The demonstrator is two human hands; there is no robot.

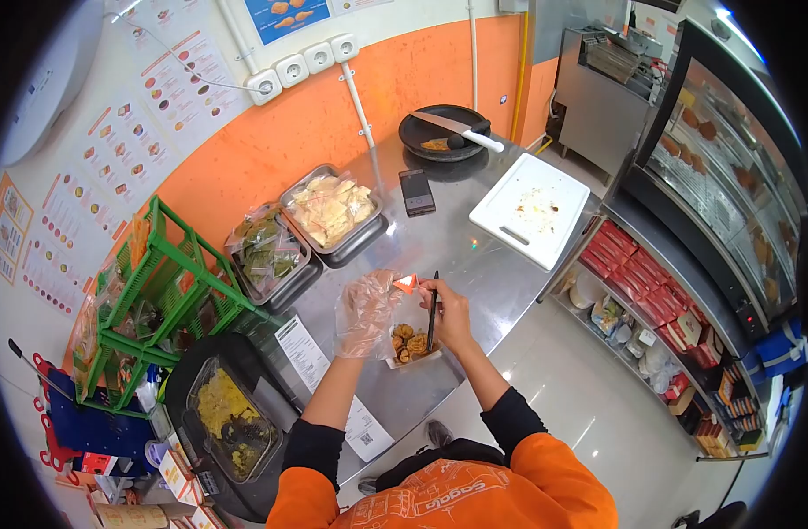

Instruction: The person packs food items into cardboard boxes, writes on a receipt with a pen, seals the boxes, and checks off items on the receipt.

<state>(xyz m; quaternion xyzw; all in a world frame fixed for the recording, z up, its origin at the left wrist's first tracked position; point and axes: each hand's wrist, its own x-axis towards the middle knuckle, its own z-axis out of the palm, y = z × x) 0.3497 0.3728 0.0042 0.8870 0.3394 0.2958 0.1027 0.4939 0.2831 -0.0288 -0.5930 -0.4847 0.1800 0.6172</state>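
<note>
My left hand (365,310), in a clear plastic glove, is closed with its fingertips at a small orange and white paper piece (407,283). Whether that piece belongs to the box below cannot be made out. My right hand (451,313) is bare and grips a thin black stick (433,319), its kind unclear, pointing down toward the box. Between my wrists, a white paper box (419,359) holds several browned round food pieces (409,344). The gloved hand partly covers the box's left side.
Around the steel table (457,242) stand metal trays of pale bagged food (332,210) and bagged leaves (267,256), a phone (416,192), a white cutting board (532,212), and a knife (457,129) across a black bowl (413,152). Green baskets (170,300) and a rice container (223,401) lie left.
</note>
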